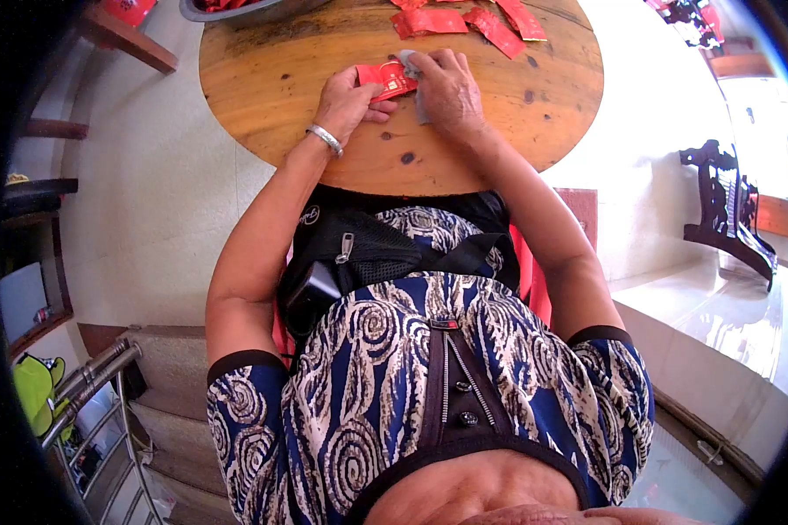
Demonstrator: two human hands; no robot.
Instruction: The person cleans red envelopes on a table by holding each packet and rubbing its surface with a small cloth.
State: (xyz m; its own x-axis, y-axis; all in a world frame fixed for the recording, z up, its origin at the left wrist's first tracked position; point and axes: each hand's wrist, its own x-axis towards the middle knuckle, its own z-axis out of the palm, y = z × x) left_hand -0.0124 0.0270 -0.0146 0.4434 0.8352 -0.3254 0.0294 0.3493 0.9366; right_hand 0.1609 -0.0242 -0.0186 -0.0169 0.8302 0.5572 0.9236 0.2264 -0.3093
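Left fingers (381, 107) gripped a red packet (390, 78), right fingers (446, 59) a grey cloth (408, 61) — seemingly midway, though whether far packets (496, 33) were finished was unclear.

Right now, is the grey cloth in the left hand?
No, the right hand holds the grey cloth, while the left hand holds a red packet.
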